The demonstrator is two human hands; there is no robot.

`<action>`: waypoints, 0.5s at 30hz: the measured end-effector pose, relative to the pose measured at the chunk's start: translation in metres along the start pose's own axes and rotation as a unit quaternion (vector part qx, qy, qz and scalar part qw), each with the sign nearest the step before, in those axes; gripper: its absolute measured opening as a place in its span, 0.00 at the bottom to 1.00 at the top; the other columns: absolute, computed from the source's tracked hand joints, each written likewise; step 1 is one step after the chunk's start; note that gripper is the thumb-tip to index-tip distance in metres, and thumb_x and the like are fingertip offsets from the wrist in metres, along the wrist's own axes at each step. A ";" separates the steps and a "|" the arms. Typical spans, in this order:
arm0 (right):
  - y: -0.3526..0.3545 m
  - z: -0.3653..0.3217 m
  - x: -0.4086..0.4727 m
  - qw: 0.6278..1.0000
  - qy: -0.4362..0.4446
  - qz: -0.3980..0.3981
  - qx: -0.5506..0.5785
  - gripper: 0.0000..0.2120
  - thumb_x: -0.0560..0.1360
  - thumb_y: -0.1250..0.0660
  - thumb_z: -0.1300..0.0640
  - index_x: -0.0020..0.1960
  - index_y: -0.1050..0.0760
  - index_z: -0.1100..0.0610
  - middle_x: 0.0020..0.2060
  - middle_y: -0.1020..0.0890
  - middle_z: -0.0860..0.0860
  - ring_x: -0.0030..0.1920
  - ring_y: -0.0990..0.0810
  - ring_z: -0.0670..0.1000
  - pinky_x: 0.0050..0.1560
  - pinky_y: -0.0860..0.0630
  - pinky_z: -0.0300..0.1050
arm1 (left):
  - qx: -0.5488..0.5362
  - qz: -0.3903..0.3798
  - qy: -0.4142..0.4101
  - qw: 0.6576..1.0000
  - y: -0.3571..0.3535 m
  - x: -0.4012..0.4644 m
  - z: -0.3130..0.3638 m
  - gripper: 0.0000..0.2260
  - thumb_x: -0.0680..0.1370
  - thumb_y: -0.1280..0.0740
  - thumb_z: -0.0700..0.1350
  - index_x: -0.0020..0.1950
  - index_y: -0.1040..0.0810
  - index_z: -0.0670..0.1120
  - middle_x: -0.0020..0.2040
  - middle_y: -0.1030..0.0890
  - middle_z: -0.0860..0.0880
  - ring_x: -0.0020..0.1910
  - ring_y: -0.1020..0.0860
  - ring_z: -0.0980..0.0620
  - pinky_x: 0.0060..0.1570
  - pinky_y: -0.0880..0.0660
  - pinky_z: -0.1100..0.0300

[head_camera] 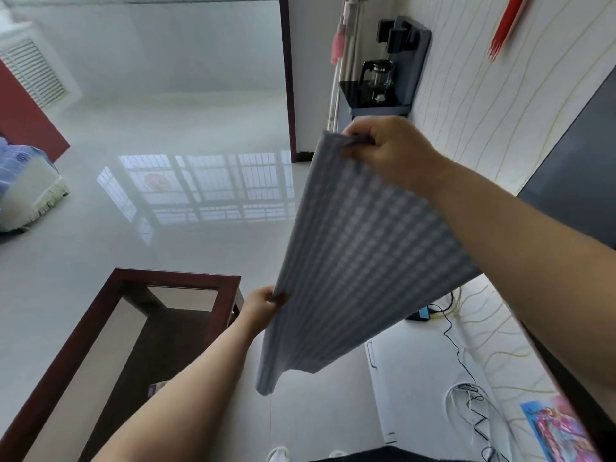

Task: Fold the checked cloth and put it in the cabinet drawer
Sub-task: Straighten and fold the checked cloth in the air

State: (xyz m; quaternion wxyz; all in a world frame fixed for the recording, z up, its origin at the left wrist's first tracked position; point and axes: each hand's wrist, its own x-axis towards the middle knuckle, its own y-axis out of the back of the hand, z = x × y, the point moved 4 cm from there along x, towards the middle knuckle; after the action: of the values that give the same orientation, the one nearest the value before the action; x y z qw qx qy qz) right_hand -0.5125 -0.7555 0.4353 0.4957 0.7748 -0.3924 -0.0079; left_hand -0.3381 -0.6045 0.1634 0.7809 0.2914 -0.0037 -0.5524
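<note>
The checked cloth (pixel 353 258) is grey-blue and white, held stretched in the air in front of me and hanging down to a loose lower corner. My right hand (pixel 386 151) pinches its upper far corner, with several layers gathered between fingers and thumb. My left hand (pixel 263 308) pinches the near left edge, lower down. The cloth looks doubled over, with its lower part drooping. No cabinet drawer shows in the head view.
A dark red wooden coffee table with a glass top (pixel 173 278) stands at lower left. A water dispenser with a glass kettle (pixel 383 78) stands by the far wall. Cables (pixel 466 391) and a white low unit (pixel 393 378) lie on the right. Glossy white floor fills the middle.
</note>
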 end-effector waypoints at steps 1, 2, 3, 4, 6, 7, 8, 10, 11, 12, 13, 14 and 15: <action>0.006 0.002 0.003 1.000 -0.008 0.010 -0.014 0.03 0.76 0.33 0.55 0.45 0.21 0.49 0.39 0.18 0.49 0.43 0.20 0.51 0.49 0.23 0.51 | -0.021 -0.001 0.008 1.000 -0.001 0.001 -0.004 0.04 0.78 0.33 0.41 0.44 0.20 0.45 0.36 0.21 0.51 0.38 0.25 0.53 0.34 0.30 0.60; 0.012 0.005 0.005 0.999 -0.016 0.019 -0.040 0.03 0.76 0.33 0.53 0.46 0.21 0.50 0.41 0.18 0.49 0.44 0.20 0.51 0.50 0.24 0.50 | -0.034 -0.006 0.012 0.999 -0.002 -0.001 -0.003 0.05 0.78 0.34 0.41 0.45 0.20 0.41 0.37 0.22 0.49 0.39 0.25 0.52 0.35 0.30 0.60; 0.017 0.010 0.007 0.997 -0.025 0.028 -0.067 0.05 0.76 0.34 0.51 0.48 0.20 0.50 0.42 0.18 0.48 0.45 0.21 0.50 0.51 0.26 0.49 | -0.047 -0.012 0.011 0.999 -0.003 -0.002 -0.001 0.08 0.79 0.34 0.42 0.46 0.21 0.38 0.38 0.22 0.48 0.40 0.26 0.51 0.36 0.31 0.59; 0.022 0.017 0.009 0.994 -0.037 0.043 -0.091 0.07 0.75 0.34 0.49 0.49 0.20 0.50 0.44 0.17 0.48 0.47 0.21 0.51 0.53 0.27 0.49 | -0.063 -0.020 0.008 0.998 -0.003 -0.006 0.004 0.11 0.79 0.34 0.43 0.47 0.21 0.35 0.39 0.22 0.46 0.41 0.26 0.50 0.37 0.31 0.58; 0.032 0.034 0.012 0.985 -0.068 0.079 -0.134 0.10 0.75 0.35 0.46 0.51 0.21 0.50 0.46 0.17 0.50 0.50 0.21 0.54 0.57 0.30 0.52 | -0.088 -0.044 -0.003 0.995 0.000 -0.013 0.013 0.16 0.76 0.33 0.48 0.48 0.21 0.33 0.40 0.21 0.44 0.41 0.24 0.49 0.41 0.29 0.56; 0.035 0.046 0.013 0.980 -0.089 0.093 -0.150 0.11 0.76 0.36 0.46 0.51 0.21 0.51 0.46 0.17 0.51 0.51 0.21 0.56 0.60 0.32 0.53 | -0.091 -0.056 -0.002 0.994 0.001 -0.015 0.016 0.16 0.76 0.33 0.49 0.47 0.21 0.34 0.40 0.20 0.45 0.40 0.23 0.50 0.42 0.28 0.56; 0.037 0.059 0.014 0.975 -0.115 0.102 -0.161 0.12 0.76 0.37 0.46 0.51 0.21 0.51 0.47 0.17 0.52 0.52 0.21 0.57 0.62 0.35 0.54 | -0.080 -0.066 -0.004 0.995 0.002 -0.019 0.021 0.14 0.77 0.33 0.49 0.45 0.20 0.37 0.38 0.19 0.47 0.38 0.22 0.52 0.41 0.27 0.59; 0.035 0.085 0.012 0.963 -0.169 0.116 -0.172 0.13 0.77 0.40 0.46 0.52 0.22 0.52 0.49 0.17 0.54 0.53 0.22 0.59 0.63 0.39 0.54 | -0.057 -0.073 -0.004 0.996 0.005 -0.024 0.030 0.11 0.80 0.35 0.45 0.40 0.20 0.43 0.30 0.20 0.56 0.30 0.23 0.61 0.33 0.29 0.67; 0.032 0.098 0.012 0.955 -0.191 0.125 -0.187 0.14 0.78 0.41 0.46 0.54 0.23 0.53 0.51 0.18 0.56 0.55 0.23 0.60 0.62 0.39 0.54 | -0.051 -0.068 -0.006 0.996 0.007 -0.026 0.036 0.12 0.80 0.36 0.44 0.38 0.21 0.45 0.27 0.21 0.57 0.27 0.25 0.63 0.30 0.31 0.69; 0.028 0.111 0.012 0.945 -0.218 0.129 -0.206 0.15 0.78 0.42 0.47 0.57 0.24 0.54 0.54 0.19 0.58 0.57 0.24 0.60 0.62 0.38 0.54 | -0.044 -0.062 -0.007 0.997 0.008 -0.027 0.042 0.12 0.80 0.36 0.44 0.37 0.21 0.45 0.27 0.22 0.57 0.27 0.26 0.63 0.30 0.31 0.69; 0.022 0.122 0.010 0.936 -0.248 0.128 -0.213 0.17 0.79 0.42 0.47 0.63 0.28 0.55 0.60 0.22 0.59 0.62 0.27 0.60 0.63 0.38 0.56 | -0.039 -0.054 -0.005 0.998 0.009 -0.029 0.049 0.13 0.80 0.35 0.45 0.38 0.20 0.42 0.29 0.22 0.55 0.29 0.25 0.60 0.32 0.31 0.66; 0.012 0.132 0.007 0.931 -0.281 0.125 -0.197 0.22 0.78 0.41 0.48 0.69 0.34 0.56 0.66 0.28 0.59 0.67 0.31 0.60 0.65 0.39 0.57 | -0.037 -0.044 -0.002 0.998 0.009 -0.030 0.056 0.13 0.79 0.35 0.47 0.41 0.19 0.39 0.32 0.21 0.52 0.32 0.24 0.56 0.34 0.30 0.63; 0.001 0.140 0.001 0.927 -0.315 0.121 -0.164 0.30 0.77 0.38 0.47 0.74 0.42 0.57 0.72 0.35 0.59 0.71 0.37 0.60 0.68 0.41 0.59 | -0.036 -0.031 0.004 0.999 0.009 -0.032 0.064 0.14 0.79 0.34 0.48 0.42 0.19 0.38 0.34 0.21 0.49 0.33 0.24 0.54 0.35 0.29 0.61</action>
State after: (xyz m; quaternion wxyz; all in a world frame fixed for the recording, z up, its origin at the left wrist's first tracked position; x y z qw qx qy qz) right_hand -0.5686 -0.8631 0.3647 0.4639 0.5869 -0.6125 -0.2552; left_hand -0.3633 -0.6039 0.2307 0.7734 0.2648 0.0283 -0.5752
